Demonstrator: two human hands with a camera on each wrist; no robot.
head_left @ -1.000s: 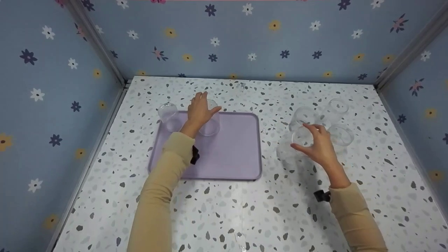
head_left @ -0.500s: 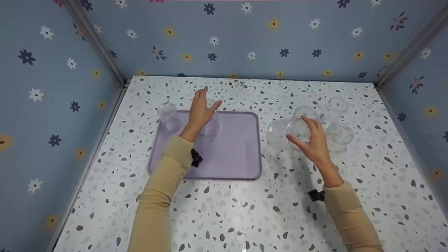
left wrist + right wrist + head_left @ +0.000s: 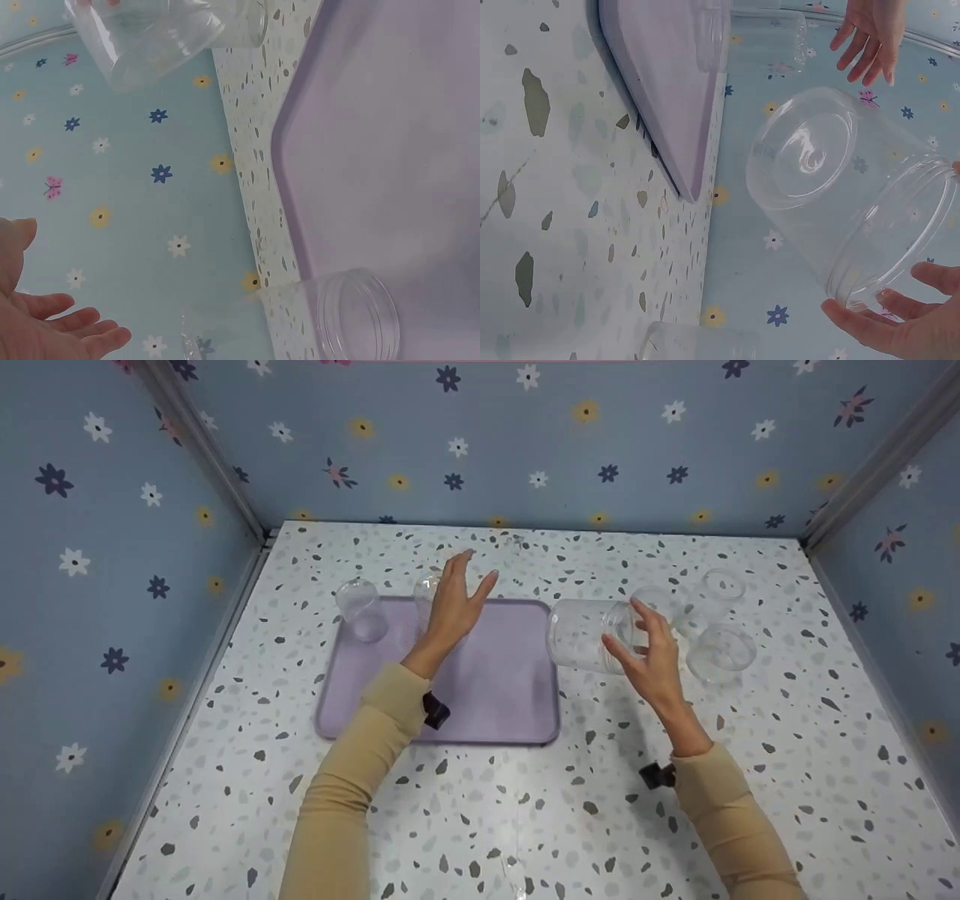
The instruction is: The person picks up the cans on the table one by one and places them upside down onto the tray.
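Observation:
Tilted on its side in the air, a clear jar (image 3: 585, 635) is gripped at its mouth rim by my right hand (image 3: 656, 667); the right wrist view shows the same jar (image 3: 810, 157) with fingers on its threaded rim. My left hand (image 3: 452, 604) is above the purple tray (image 3: 510, 697), fingers spread and holding nothing. Just left of that hand a clear jar (image 3: 425, 589) stands on the tray's back part, partly hidden by the hand. Another clear jar (image 3: 362, 611) stands at the tray's back left corner.
Several clear jars stand on the speckled table (image 3: 465, 810) at the right, among them one jar (image 3: 720, 652) in front and another (image 3: 721, 585) behind. Flowered panels (image 3: 525, 450) enclose the table's back and sides.
My right hand has lifted its jar and carried it left, away from the others, toward the tray's right edge. My left hand has let go of its jar and moved slightly right.

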